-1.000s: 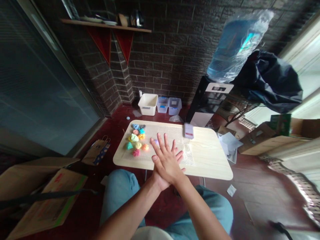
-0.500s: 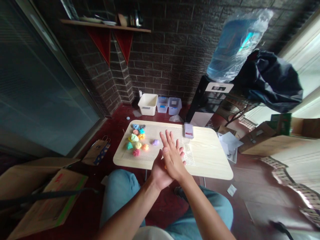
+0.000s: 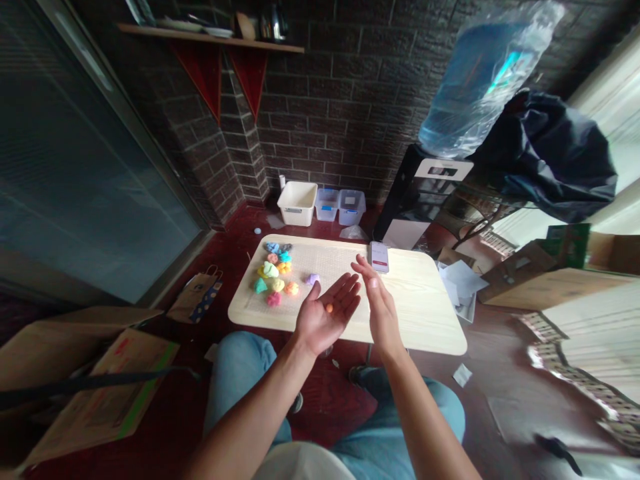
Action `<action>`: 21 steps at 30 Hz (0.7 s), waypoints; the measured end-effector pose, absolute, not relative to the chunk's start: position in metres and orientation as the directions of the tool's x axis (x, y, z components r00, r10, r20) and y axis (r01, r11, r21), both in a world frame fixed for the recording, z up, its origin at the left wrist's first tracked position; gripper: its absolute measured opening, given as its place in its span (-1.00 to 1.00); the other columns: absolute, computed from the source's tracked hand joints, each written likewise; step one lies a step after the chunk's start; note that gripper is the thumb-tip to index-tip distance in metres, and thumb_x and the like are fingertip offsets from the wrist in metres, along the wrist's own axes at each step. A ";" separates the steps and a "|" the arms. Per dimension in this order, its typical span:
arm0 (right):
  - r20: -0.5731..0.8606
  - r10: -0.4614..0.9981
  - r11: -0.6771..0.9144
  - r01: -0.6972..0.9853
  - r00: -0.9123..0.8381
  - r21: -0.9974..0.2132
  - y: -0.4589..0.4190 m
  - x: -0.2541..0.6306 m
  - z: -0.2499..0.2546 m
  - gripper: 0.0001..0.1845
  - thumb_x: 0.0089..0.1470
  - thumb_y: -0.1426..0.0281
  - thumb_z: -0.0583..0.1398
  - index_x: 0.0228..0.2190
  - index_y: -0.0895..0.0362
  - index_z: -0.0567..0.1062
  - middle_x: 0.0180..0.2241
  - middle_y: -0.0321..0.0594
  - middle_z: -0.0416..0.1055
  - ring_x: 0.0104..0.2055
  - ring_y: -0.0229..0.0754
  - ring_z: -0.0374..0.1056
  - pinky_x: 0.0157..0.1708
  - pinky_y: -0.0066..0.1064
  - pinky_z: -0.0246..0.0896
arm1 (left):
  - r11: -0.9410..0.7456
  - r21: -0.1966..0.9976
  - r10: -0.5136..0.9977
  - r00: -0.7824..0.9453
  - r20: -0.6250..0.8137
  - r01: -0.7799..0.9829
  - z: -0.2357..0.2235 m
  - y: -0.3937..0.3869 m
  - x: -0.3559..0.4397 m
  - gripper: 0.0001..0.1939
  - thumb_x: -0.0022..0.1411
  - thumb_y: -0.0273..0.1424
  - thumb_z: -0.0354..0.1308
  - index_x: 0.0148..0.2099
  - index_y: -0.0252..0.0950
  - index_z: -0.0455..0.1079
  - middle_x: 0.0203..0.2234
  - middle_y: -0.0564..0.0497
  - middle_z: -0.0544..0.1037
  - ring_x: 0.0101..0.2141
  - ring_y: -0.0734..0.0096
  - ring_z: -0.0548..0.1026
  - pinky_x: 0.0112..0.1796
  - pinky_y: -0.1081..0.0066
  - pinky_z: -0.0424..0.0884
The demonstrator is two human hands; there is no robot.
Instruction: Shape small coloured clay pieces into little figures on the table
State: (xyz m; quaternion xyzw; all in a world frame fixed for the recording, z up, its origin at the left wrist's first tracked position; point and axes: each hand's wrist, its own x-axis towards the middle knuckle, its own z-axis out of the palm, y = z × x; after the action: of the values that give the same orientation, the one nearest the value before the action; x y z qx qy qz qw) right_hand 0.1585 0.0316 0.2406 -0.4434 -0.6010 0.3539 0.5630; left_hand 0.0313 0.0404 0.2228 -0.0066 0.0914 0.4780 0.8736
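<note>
On the upturned palm of my left hand (image 3: 323,320) rests a small round orange clay ball (image 3: 329,308); the fingers are stretched out beneath and around it. My right hand (image 3: 384,313) is held on edge just to the right, apart from the ball, its fingers straight and nothing in them. Both hands are above the front of a pale wooden table (image 3: 420,313). Beyond my left hand, a purple clay lump (image 3: 313,279) lies by itself. Several coloured clay lumps are grouped at the table's left, among them a pink one (image 3: 273,299) and a peach one (image 3: 291,288).
Bubble wrap (image 3: 330,257) covers part of the table. A phone (image 3: 379,257) lies at its back edge. Behind stand a white bin (image 3: 297,215) and two clear bins (image 3: 352,217). A water dispenser (image 3: 410,220) is at the back right, cardboard boxes (image 3: 107,393) at the left.
My hands were pressed together, the right over the left, with the ball hidden at first. Now the right hand has lifted off to the right, uncovering the orange clay ball.
</note>
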 end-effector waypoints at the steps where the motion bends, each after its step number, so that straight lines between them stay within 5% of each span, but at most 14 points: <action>1: 0.401 0.916 0.395 0.241 -0.025 -0.887 0.028 0.160 0.241 -0.64 0.28 0.23 0.00 0.00 -0.01 0.45 0.28 -0.21 0.10 0.35 -0.09 -0.10 0.30 0.02 -0.23 | 0.541 0.082 0.836 0.525 -0.159 -0.837 0.223 0.040 0.029 -0.40 0.38 -0.21 -0.17 0.32 -0.49 0.03 0.02 -0.23 0.50 0.08 0.26 0.41 0.08 0.32 0.27; 5: 0.512 0.833 0.530 0.565 -0.209 -0.632 0.016 0.161 0.235 -0.74 0.16 0.28 0.19 -0.11 -0.04 0.54 0.29 -0.20 0.07 0.36 0.04 -0.15 0.26 0.16 -0.22 | 0.518 0.120 0.853 0.501 -0.145 -0.847 0.228 0.038 0.023 -0.39 0.38 -0.19 -0.20 0.33 -0.48 0.02 0.13 -0.22 0.41 0.16 0.27 0.32 0.07 0.35 0.29; 9: 0.583 0.778 0.556 0.688 -0.233 -0.467 0.010 0.155 0.232 -0.72 0.09 0.28 0.25 -0.11 -0.07 0.54 0.24 -0.17 0.16 0.31 0.07 -0.02 0.23 0.21 -0.20 | 0.501 0.157 0.864 0.481 -0.147 -0.851 0.234 0.035 0.023 -0.39 0.39 -0.16 -0.23 0.31 -0.47 0.07 0.16 -0.22 0.36 0.19 0.24 0.28 0.14 0.27 0.23; 21: 0.546 0.788 0.559 0.699 -0.283 -0.446 0.003 0.151 0.255 -0.68 0.11 0.17 0.21 -0.09 -0.05 0.52 0.30 -0.20 0.05 0.34 0.09 -0.09 0.26 0.21 -0.38 | 0.519 0.201 0.854 0.500 -0.142 -0.831 0.250 0.026 0.024 -0.43 0.38 -0.16 -0.23 0.23 -0.43 0.22 0.17 -0.18 0.36 0.23 0.23 0.21 0.16 0.31 0.18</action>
State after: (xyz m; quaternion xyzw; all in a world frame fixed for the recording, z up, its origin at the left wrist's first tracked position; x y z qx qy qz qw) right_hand 0.1511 0.0032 0.2550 -0.4655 -0.7986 0.0595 0.3768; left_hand 0.0241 0.0264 0.2495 0.0530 0.1122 0.4874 0.8643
